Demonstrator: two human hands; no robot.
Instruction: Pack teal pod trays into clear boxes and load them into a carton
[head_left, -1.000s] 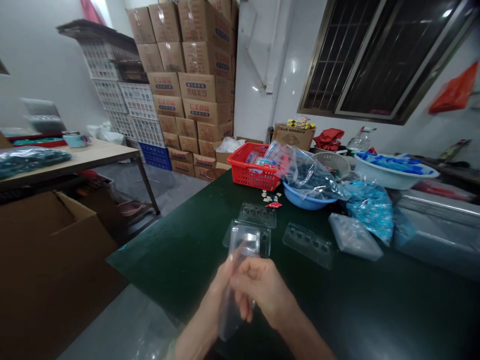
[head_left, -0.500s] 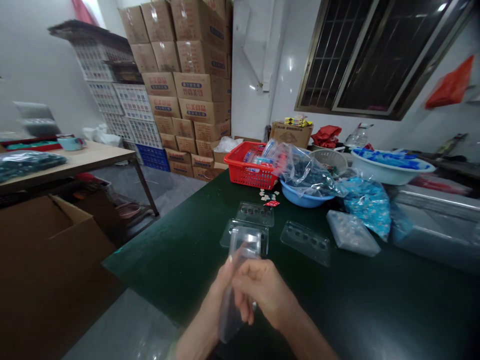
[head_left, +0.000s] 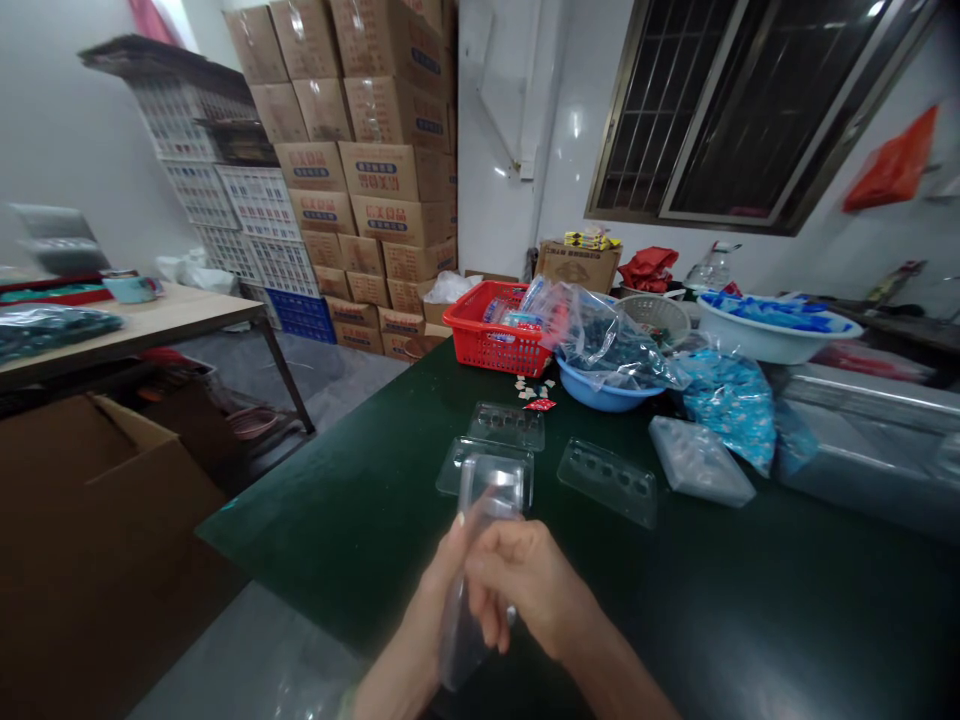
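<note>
Over a green tabletop (head_left: 345, 500), a clear tray (head_left: 459, 650), clasped in the left hand (head_left: 431, 595) and pinched by the curled right hand (head_left: 531, 575), may buckle if squeezed hard

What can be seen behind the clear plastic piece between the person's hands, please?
A clear tray lies on the green table beyond the plastic piece, a second tray behind it. Where the piece overlaps the clear tray, its near part cannot be made out clearly.

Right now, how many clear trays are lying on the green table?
3: the far tray, near the red basket; the near tray, partly behind the held tray; and the right tray. More could be hidden underneath.
</note>
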